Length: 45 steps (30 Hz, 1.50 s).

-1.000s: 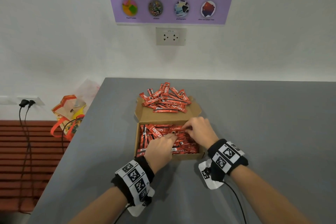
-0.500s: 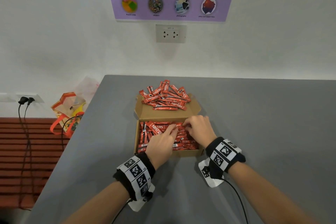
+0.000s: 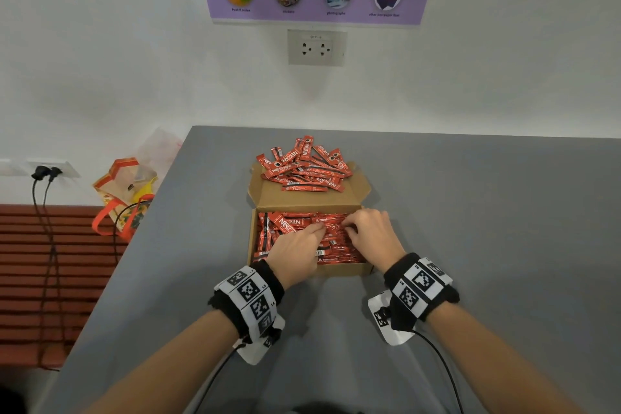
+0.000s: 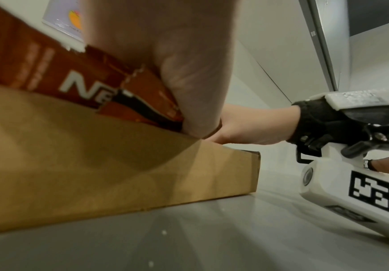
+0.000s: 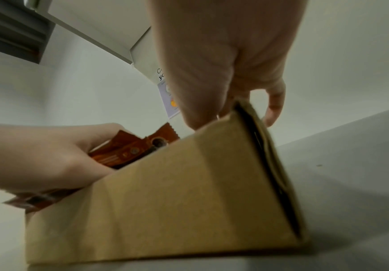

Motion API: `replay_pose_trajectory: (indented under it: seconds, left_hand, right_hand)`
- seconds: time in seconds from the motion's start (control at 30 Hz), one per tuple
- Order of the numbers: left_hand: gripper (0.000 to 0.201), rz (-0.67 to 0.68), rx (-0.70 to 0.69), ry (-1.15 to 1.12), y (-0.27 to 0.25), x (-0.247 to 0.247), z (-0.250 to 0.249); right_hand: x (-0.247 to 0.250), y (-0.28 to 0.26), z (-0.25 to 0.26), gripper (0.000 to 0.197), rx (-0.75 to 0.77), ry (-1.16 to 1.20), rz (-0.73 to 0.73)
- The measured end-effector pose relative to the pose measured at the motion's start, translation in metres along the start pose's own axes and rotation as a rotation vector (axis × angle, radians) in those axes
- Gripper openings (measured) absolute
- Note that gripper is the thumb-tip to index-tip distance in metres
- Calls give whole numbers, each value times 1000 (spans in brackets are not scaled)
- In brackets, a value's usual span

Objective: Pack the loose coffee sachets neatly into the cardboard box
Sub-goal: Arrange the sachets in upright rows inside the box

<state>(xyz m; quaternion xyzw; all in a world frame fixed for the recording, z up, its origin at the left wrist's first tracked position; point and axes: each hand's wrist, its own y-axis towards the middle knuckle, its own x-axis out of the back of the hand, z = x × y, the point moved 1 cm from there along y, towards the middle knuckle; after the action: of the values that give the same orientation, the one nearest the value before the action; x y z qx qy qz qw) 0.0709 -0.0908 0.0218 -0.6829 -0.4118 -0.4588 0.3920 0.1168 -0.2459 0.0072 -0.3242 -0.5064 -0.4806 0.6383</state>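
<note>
Sachets [image 3: 304,239], red, light, limp and likely slippery, fill the cardboard box [image 3: 311,269] near centre, where the left hand [image 3: 295,254] and right hand [image 3: 374,235] pinch one between curled fingertips, best gripped by its crimped ends.

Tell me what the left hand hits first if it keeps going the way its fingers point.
Most likely the right hand: the left hand points up and rightward across the sachets in the box, fingertips nearly meeting it.
</note>
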Motion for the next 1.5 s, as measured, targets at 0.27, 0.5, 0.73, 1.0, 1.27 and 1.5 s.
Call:
replay_pose_trajectory:
  seconds: [0.27,0.5,0.73,1.0,1.27,1.5]
  left_hand:
    - [53,2,4,5,0,0,-1]
    - [53,-17,-14,11,2,-1,1]
    - [38,-245,11,-334,10,20,12]
    - [23,-869,142,-807,22,61,2]
    - [26,-861,159,-925,24,49,-5]
    - [31,-801,197,-1012,23,52,4]
  right_hand:
    - [0,-3,1,25,2,79,27]
    - [5,-3,1,27,18,3,99]
    - [24,-5,2,26,0,236,10]
    - [28,-18,56,26,149,647,124]
    - [26,-16,63,13,121,792,-42]
    - [31,-16,49,11,146,769,-61]
